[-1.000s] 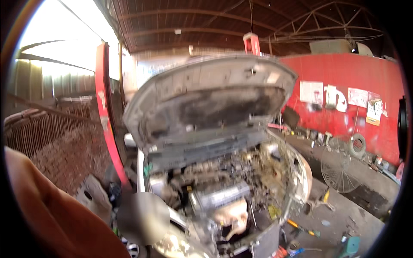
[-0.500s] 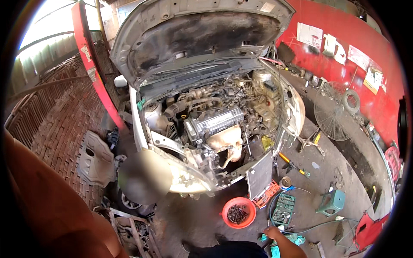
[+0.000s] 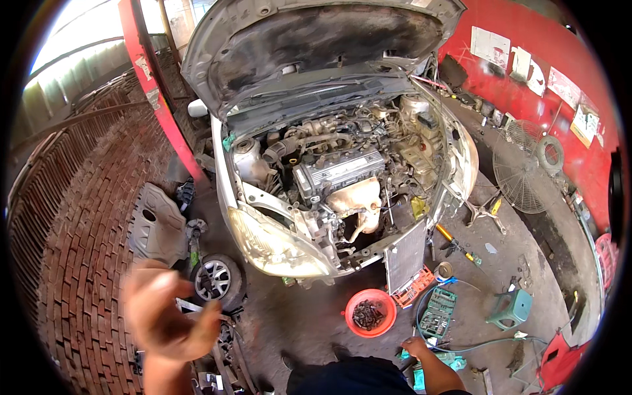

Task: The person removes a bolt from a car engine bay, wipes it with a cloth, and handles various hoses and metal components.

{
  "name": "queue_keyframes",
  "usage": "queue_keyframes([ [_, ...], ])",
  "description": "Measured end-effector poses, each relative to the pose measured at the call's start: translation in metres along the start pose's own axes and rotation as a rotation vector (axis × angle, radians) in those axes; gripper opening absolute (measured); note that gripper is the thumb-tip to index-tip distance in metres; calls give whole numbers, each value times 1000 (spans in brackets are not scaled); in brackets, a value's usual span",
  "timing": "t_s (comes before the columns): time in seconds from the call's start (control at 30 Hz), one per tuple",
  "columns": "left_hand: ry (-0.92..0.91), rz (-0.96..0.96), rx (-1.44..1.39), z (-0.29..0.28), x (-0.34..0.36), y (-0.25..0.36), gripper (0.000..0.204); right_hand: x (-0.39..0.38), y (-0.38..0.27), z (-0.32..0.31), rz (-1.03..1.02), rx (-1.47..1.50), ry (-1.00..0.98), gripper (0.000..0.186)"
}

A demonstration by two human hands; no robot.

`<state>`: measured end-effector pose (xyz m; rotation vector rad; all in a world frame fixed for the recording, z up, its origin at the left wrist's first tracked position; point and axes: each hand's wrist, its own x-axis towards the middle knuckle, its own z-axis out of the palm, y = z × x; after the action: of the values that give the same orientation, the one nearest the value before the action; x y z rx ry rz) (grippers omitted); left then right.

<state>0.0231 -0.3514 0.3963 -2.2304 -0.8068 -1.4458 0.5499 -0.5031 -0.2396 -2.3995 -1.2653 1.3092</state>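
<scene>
My left hand point(image 3: 172, 313) is raised at the lower left, close to the camera and blurred. A gap shows between its thumb and bent fingers, and no object is visible in it. My right hand point(image 3: 414, 346) hangs low beside my dark-clothed body, fingers curled in. Whether it holds anything is too small to make out. Near it lie a green tool case point(image 3: 437, 312) with sockets and a bright teal cloth or bag point(image 3: 454, 361). In front of me stands a car with its hood point(image 3: 316, 49) up and its engine point(image 3: 339, 172) exposed.
An orange-red basin point(image 3: 388, 322) of dark metal parts stands on the floor. A radiator-like panel point(image 3: 405, 257) leans at the car's front. Rightward are a green stool point(image 3: 511, 309), a hose and a large fan point(image 3: 520, 168). A wheel point(image 3: 217, 280) and grey cover point(image 3: 158, 227) lie left.
My left arm has drawn back from across the left side, bringing the hand into view. A grey blur over the headlight is gone. The scene has shifted slightly right.
</scene>
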Motion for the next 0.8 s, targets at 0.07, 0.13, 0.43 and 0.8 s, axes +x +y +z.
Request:
queue_keyframes([
  [0.07, -227, -284, -69, 8, -61, -1, 51, 1, -10, 4, -17, 39, -38, 49],
  [0.13, -401, -745, -169, 14, -156, 9, 44, 6, -21, 7, -27, 78, -74, 48],
  [0.43, -765, -1999, -582, -57, -603, 234, 17, 34, -12, -16, 4, 129, -227, 24],
  [0.8, -435, -2049, -543, -56, -545, 389, 44, 94, -143, 4, -154, 127, -363, 22],
])
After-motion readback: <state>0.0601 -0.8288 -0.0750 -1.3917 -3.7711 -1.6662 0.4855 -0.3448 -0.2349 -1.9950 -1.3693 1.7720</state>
